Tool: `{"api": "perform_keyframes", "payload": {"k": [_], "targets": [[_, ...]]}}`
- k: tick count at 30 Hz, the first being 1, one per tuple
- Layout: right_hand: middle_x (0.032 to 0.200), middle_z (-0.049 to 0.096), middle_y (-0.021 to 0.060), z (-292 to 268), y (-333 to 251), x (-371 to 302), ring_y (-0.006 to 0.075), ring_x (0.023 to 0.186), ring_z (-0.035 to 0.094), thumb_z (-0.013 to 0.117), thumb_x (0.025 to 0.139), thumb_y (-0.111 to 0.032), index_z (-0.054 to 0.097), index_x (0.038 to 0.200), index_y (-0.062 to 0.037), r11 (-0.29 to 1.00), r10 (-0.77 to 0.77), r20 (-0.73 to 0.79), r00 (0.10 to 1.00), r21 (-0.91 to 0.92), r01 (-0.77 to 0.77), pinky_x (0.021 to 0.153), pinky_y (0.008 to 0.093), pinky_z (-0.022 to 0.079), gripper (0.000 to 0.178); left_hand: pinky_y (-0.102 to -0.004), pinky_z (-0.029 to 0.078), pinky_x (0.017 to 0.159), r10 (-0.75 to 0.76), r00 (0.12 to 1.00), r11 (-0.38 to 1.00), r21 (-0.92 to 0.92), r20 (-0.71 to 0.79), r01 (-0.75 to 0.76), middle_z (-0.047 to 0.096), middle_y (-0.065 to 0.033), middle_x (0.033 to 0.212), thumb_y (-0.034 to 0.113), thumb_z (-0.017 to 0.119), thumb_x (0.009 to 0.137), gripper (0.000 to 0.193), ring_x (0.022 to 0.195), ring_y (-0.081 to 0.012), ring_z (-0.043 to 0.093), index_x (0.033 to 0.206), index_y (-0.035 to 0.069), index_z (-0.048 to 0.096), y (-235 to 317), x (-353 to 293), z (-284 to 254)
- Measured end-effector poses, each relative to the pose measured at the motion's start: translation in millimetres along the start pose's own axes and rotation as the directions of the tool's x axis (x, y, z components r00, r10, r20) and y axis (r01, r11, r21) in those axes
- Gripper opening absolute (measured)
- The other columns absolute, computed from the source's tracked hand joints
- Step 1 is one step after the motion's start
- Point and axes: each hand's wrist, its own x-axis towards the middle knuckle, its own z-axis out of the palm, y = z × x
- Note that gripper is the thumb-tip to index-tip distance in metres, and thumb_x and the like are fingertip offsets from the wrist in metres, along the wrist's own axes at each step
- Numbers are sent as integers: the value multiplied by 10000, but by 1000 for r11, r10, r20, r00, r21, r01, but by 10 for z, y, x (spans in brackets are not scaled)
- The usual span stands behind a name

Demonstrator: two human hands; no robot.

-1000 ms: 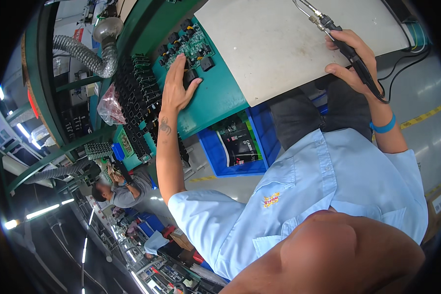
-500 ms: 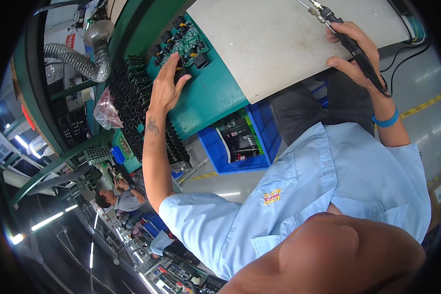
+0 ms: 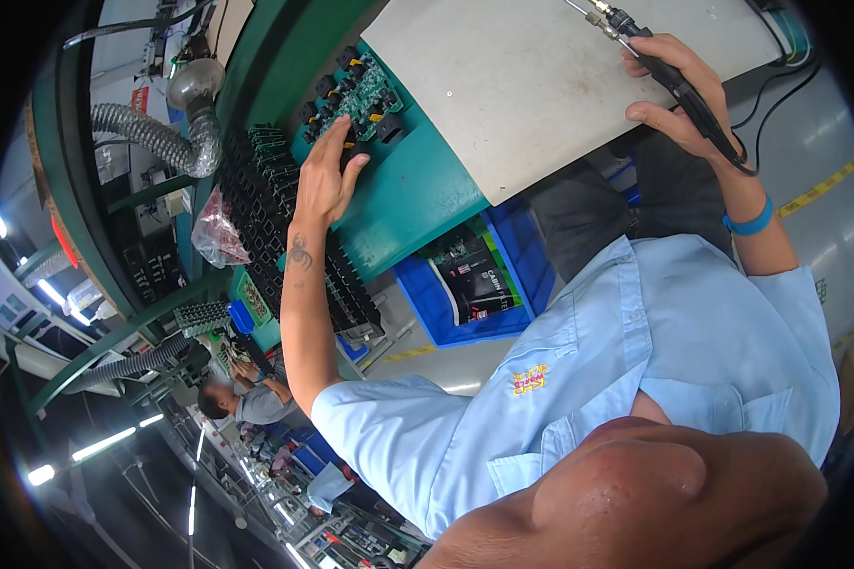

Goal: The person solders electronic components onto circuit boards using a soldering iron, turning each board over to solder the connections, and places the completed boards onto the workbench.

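My left hand (image 3: 324, 182) reaches over the green bench top (image 3: 408, 194), fingers stretched out and thumb apart. Its fingertips are at the near edge of a cluster of green circuit boards (image 3: 368, 95) with black block-like parts; whether they touch is hard to tell. Nothing shows in that hand. Over the right part of a pale, stained board (image 3: 512, 104), my right hand (image 3: 685, 100) is closed round a soldering iron (image 3: 678, 87) with a black handle, a thin metal tube beside it and a black cable. The iron's tip runs out of the top of the picture.
Left of my forearm stand rows of black racks (image 3: 266, 204) and a plastic bag of red pieces (image 3: 220, 232). A blue bin (image 3: 436, 318) holding a black printed package (image 3: 474, 284) is below the bench edge. A flexible duct (image 3: 147, 128) hangs at upper left; a co-worker (image 3: 256, 403) is farther off.
The view has shifted slightly. My right hand with the soldering iron has moved a little up and left; my left hand stays by the circuit boards.
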Motion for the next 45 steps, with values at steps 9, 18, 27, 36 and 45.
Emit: {"api": "perform_keyframes", "payload": {"k": [9, 18, 27, 36, 45], "targets": [[1257, 642, 179, 18, -19, 9, 265, 1036, 656, 861, 770, -59, 579, 1396, 5, 1000, 12, -23, 1000, -27, -13, 943, 349, 550, 689, -430, 494, 1059, 55, 998, 998, 1, -16, -55, 592, -198, 1454, 358, 605, 1023, 568, 1265, -381, 612, 1443, -17, 529, -32, 34, -57], [1250, 650, 169, 22, -44, 28, 256, 1012, 652, 846, 782, -51, 582, 1393, 5, 1000, 27, -13, 1000, 8, -27, 935, 344, 547, 668, -363, 527, 808, -213, 977, 953, -225, -23, 202, 741, -161, 1003, 474, 553, 1038, 554, 840, -272, 658, 1196, -32, 712, -45, 156, -328], [1255, 654, 168, 28, -17, 37, 253, 1018, 652, 830, 794, -38, 582, 1394, 3, 998, 21, -2, 1000, 59, -20, 940, 342, 545, 651, -339, 480, 667, -568, 809, 819, -196, -148, 539, 617, -90, 696, 553, 501, 1050, 676, 660, -220, 541, 918, -80, 700, -108, 340, -319], [1270, 660, 167, 23, -90, 33, 253, 1058, 657, 824, 792, -26, 577, 1406, -11, 984, 131, -27, 991, 126, -127, 961, 349, 544, 663, -342, 475, 643, -603, 754, 787, -347, -259, 511, 591, -92, 663, 481, 556, 1037, 586, 637, -211, 539, 835, -54, 683, 507, 298, -557], [1329, 660, 155, 52, -283, 176, 246, 1174, 651, 889, 726, -63, 565, 1428, -33, 970, 168, -77, 983, 188, -151, 1026, 358, 526, 774, -351, 514, 731, -118, 812, 954, -291, -572, -66, 729, -108, 920, 378, 670, 984, 361, 767, -242, 640, 1040, 24, 715, 2083, 550, 361]]}}
